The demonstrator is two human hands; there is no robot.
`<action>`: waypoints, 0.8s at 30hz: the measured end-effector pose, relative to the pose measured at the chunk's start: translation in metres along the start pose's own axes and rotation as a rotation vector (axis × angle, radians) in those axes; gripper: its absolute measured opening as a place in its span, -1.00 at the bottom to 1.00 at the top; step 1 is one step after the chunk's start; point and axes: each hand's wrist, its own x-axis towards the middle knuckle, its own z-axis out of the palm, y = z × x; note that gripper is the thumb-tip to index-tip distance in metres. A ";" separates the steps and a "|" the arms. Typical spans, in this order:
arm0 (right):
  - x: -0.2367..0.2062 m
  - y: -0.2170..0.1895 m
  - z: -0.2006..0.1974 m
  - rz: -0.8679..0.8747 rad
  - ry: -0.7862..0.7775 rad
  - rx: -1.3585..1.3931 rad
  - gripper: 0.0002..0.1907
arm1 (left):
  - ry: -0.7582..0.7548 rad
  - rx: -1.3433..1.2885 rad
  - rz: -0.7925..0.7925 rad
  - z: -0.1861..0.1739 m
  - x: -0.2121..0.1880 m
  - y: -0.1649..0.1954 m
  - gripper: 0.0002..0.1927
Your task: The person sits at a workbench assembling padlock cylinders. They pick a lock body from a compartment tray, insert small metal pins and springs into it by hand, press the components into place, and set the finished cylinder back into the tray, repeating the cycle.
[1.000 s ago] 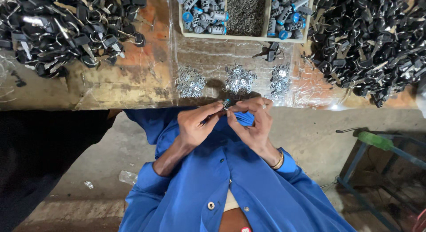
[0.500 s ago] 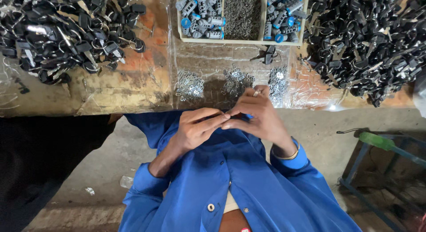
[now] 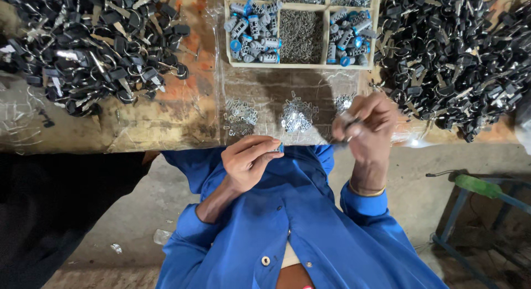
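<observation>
A pale divided tray (image 3: 301, 65) of blue-capped cylinders and small metal bits sits at the back of the worktop (image 3: 166, 115). The left hand (image 3: 249, 162) pinches a small blue-tipped part (image 3: 280, 148) near the chest. The right hand (image 3: 366, 126), half a second ago beside it, has moved out over the worktop edge, fingers closed on a small dark piece (image 3: 349, 125).

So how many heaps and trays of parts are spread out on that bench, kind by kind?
Big heaps of black keys: 2, one at left, one at right
Small piles of shiny metal bits: 3
Divided wooden tray of cylinders and pins: 1
Total: 6
</observation>
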 end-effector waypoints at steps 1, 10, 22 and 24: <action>-0.007 0.005 -0.001 0.042 -0.045 -0.115 -0.79 | 0.001 -0.006 -0.002 0.001 0.000 -0.001 -0.68; -0.032 0.024 0.022 -0.004 -0.118 -0.621 -0.77 | 0.011 -0.019 -0.013 -0.002 -0.003 -0.003 -0.70; -0.025 -0.001 0.036 -0.121 -0.292 -0.899 -0.81 | -0.136 0.207 0.289 -0.026 0.017 0.018 -0.66; -0.026 0.000 0.037 -0.141 -0.330 -0.911 -0.82 | -0.128 0.194 0.274 -0.022 0.016 0.017 -0.67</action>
